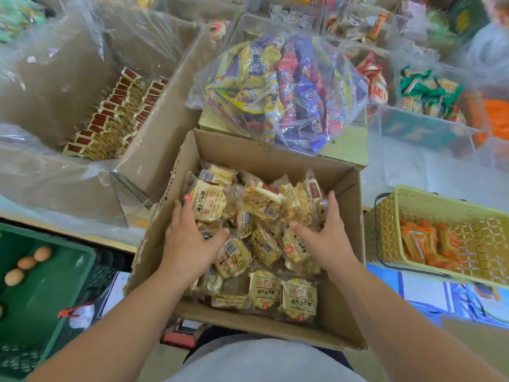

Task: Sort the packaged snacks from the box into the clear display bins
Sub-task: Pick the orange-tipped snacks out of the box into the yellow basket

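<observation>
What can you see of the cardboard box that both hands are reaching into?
The cardboard box is plain brown card, open-topped, with a ragged left rim. It sits straight before the person, its bottom covered by a loose heap of snack packets: round pale cakes in clear wrap with barcodes. The left hand and right hand press on the heap from either side.

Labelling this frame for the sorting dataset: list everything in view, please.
cardboard box: one, brown, centre
snack packs: many, pale yellow, in the box
lined carton: one, brown, left, red-topped packs inside
clear bag of packets: one, yellow, blue, red, behind the box
basket: one, yellow, right, orange packs inside
clear bins: several, far right
crate: one, green, lower left
eggs: at least three, brown, in crate
left hand: on packs, left side
right hand: on packs, right side
</observation>
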Tool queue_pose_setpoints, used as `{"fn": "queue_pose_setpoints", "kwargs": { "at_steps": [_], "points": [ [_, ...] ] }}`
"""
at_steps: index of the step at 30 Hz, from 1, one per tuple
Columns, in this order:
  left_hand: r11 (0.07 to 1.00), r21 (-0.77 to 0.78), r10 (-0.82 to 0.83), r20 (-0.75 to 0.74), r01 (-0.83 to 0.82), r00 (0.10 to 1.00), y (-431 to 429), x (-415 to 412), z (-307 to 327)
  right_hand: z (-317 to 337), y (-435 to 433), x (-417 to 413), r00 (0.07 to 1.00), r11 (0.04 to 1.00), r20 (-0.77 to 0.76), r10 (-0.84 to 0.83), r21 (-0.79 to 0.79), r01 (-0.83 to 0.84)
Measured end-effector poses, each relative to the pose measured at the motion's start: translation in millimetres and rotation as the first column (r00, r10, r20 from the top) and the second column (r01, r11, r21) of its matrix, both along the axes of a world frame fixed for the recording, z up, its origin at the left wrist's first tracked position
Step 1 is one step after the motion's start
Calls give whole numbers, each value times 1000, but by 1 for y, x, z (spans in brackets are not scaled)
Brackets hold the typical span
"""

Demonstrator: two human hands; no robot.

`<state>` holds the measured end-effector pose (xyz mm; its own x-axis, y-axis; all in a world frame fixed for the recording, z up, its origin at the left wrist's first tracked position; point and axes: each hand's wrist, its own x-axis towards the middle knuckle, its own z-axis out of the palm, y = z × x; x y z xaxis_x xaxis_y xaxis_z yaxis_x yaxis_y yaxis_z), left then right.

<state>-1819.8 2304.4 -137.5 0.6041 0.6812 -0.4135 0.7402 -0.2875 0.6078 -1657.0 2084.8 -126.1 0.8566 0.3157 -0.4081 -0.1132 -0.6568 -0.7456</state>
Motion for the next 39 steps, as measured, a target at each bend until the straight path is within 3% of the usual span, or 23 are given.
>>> {"fn": "queue_pose_setpoints", "kwargs": {
  "at_steps": [3,7,9,12,14,17,20,24,28,32,39],
  "points": [
    [992,-22,126,-6,-126,992,7,24,-12,-11,-17,-18,989,995,-127,-78,48,85],
    [942,-202,249,-108,-267,962,25,49,-17,-18,-21,-21,980,986,-137,-143,65,153],
    [948,-230,195,-136,-222,971,32,57,-15,-16,-18,-18,976,979,-158,-152,112,171],
    [991,-129,-16,-233,-15,972,32,67,-16,-16,-13,-10,957,965,-201,-210,114,235],
    [993,-113,-40,-216,16,976,29,74,-16,-17,-12,-5,936,954,-251,-245,109,279],
    [918,-285,287,-2,-276,958,36,88,-26,-15,-11,-2,913,948,-321,-252,110,300],
    [842,-334,423,-80,-424,903,45,100,-36,-17,-13,1,902,950,-351,-250,93,299],
    [861,-339,315,-232,-380,920,48,114,-40,-19,-15,2,887,951,-397,-236,92,294],
    [961,-237,62,-305,-139,950,45,114,-47,-13,-13,2,892,946,-396,-218,138,293],
    [963,-248,65,-160,-104,985,38,108,-55,-14,-11,0,926,964,-335,-173,135,229],
    [998,-43,50,95,-46,994,26,75,-28,-12,2,-10,987,999,-162,-20,-39,14]
  ]
}}
